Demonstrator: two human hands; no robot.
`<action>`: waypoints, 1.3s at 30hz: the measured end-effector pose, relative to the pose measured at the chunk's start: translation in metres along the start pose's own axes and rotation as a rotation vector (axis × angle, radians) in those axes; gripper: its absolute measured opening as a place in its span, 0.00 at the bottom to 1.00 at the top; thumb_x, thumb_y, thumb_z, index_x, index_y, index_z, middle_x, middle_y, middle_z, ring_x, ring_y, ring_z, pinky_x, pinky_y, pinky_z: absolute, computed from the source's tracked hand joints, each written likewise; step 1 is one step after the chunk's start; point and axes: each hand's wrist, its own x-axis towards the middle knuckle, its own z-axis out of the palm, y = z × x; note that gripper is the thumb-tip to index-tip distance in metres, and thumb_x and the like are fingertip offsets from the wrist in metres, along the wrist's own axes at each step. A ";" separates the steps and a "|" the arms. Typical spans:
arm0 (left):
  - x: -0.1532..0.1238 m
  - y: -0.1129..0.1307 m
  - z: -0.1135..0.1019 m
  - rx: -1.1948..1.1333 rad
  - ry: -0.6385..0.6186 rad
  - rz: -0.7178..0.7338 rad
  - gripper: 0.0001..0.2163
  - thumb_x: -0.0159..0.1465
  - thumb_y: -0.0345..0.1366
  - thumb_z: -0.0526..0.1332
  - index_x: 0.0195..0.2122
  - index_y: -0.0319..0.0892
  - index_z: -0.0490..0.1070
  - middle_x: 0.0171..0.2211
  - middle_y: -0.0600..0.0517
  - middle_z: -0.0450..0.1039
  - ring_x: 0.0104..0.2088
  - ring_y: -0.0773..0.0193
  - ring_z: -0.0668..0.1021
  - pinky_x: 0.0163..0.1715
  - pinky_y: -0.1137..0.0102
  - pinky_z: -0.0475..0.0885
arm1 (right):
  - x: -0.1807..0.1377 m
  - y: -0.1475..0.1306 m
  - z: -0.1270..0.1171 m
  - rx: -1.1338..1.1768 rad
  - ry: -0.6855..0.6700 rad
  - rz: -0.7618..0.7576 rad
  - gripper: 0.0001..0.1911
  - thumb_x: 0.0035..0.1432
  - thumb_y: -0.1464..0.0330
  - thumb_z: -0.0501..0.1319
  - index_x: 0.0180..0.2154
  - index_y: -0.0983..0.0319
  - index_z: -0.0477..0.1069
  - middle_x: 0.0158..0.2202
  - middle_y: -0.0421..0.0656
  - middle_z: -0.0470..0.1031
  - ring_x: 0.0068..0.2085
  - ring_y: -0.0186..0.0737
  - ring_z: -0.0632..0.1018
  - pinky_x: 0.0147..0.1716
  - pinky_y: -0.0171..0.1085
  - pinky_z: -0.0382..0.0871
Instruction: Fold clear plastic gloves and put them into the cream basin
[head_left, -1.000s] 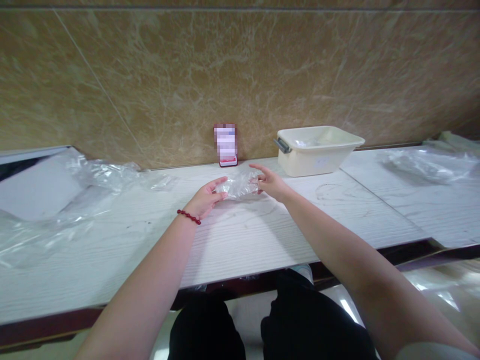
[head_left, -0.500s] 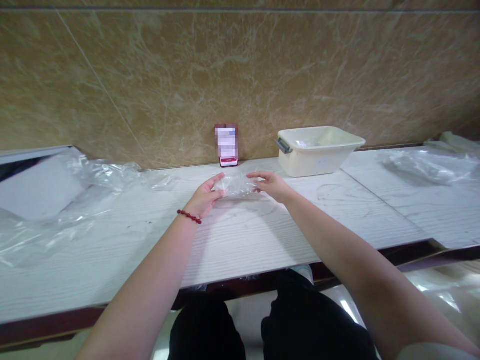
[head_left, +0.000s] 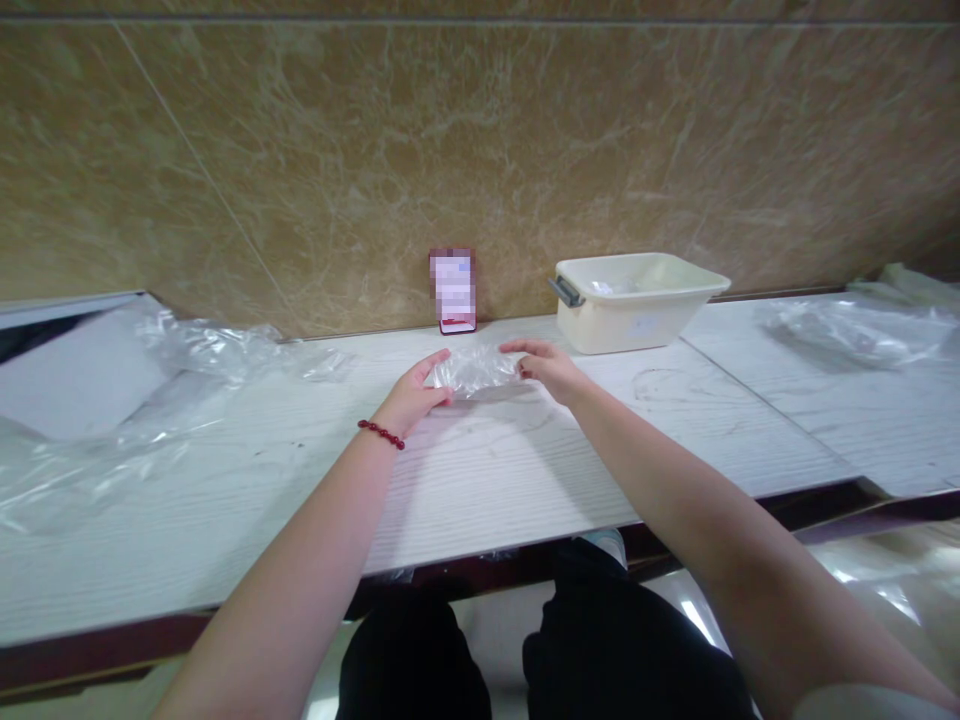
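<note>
A crumpled clear plastic bag (head_left: 478, 370) lies between my two hands, just over the white wood-grain table (head_left: 480, 480). My left hand (head_left: 420, 388), with a dark red bead bracelet at the wrist, grips the bag's left end between thumb and fingers. At the right end, my right hand (head_left: 546, 370) pinches the plastic, its index finger stretched along the top. Whether anything is inside the bag I cannot tell. Right behind it a phone (head_left: 456, 292) with a red edge leans upright against the wall, its screen lit and partly blurred.
A cream plastic bin (head_left: 634, 318) with a grey handle stands to the right by the marble-patterned wall (head_left: 480, 150); clear plastic shows inside. Clear plastic wrap (head_left: 217, 350) and a white panel (head_left: 82, 375) lie at the left. More plastic bags (head_left: 870, 330) rest at the far right.
Both hands have shifted very slightly right, and the plastic between them has been bunched differently. The phone, bin and other plastic have not moved.
</note>
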 end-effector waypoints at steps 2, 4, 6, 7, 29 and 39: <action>-0.002 0.000 0.003 0.033 0.012 -0.097 0.31 0.45 0.25 0.62 0.52 0.42 0.57 0.43 0.46 0.65 0.22 0.76 0.70 0.25 0.76 0.67 | 0.001 -0.002 -0.001 -0.160 0.112 -0.035 0.14 0.44 0.74 0.50 0.33 0.62 0.71 0.26 0.40 0.71 0.27 0.32 0.70 0.29 0.33 0.64; -0.004 0.002 0.007 0.044 0.025 -0.174 0.32 0.45 0.23 0.61 0.53 0.41 0.56 0.44 0.44 0.65 0.21 0.76 0.70 0.24 0.75 0.68 | -0.001 -0.006 0.001 -0.366 0.230 -0.143 0.12 0.46 0.70 0.50 0.31 0.62 0.71 0.30 0.42 0.72 0.33 0.36 0.71 0.35 0.37 0.64; -0.007 0.004 0.012 0.037 0.018 -0.199 0.32 0.44 0.22 0.61 0.52 0.41 0.57 0.48 0.43 0.62 0.24 0.73 0.72 0.25 0.74 0.69 | -0.005 -0.013 0.009 -0.516 0.290 -0.281 0.13 0.50 0.68 0.49 0.33 0.62 0.70 0.36 0.43 0.71 0.39 0.38 0.70 0.41 0.38 0.62; -0.008 0.005 0.015 0.034 0.009 -0.200 0.31 0.44 0.22 0.61 0.52 0.41 0.58 0.50 0.43 0.60 0.26 0.72 0.72 0.26 0.73 0.70 | -0.008 -0.016 0.015 -0.555 0.280 -0.334 0.14 0.52 0.68 0.48 0.36 0.63 0.69 0.38 0.44 0.71 0.41 0.38 0.69 0.43 0.38 0.60; -0.011 0.001 0.030 0.039 0.027 -0.318 0.28 0.46 0.22 0.59 0.51 0.42 0.60 0.39 0.47 0.71 0.24 0.70 0.74 0.21 0.76 0.71 | -0.029 0.002 0.063 -1.198 -0.204 -0.145 0.26 0.58 0.62 0.37 0.56 0.64 0.46 0.58 0.45 0.47 0.57 0.45 0.51 0.52 0.52 0.43; -0.010 0.003 0.026 0.086 0.086 -0.246 0.28 0.46 0.23 0.60 0.50 0.42 0.62 0.46 0.45 0.66 0.23 0.70 0.74 0.22 0.74 0.72 | -0.019 0.015 0.042 -1.064 -0.086 0.106 0.28 0.55 0.56 0.41 0.55 0.62 0.49 0.59 0.49 0.44 0.58 0.50 0.46 0.50 0.59 0.35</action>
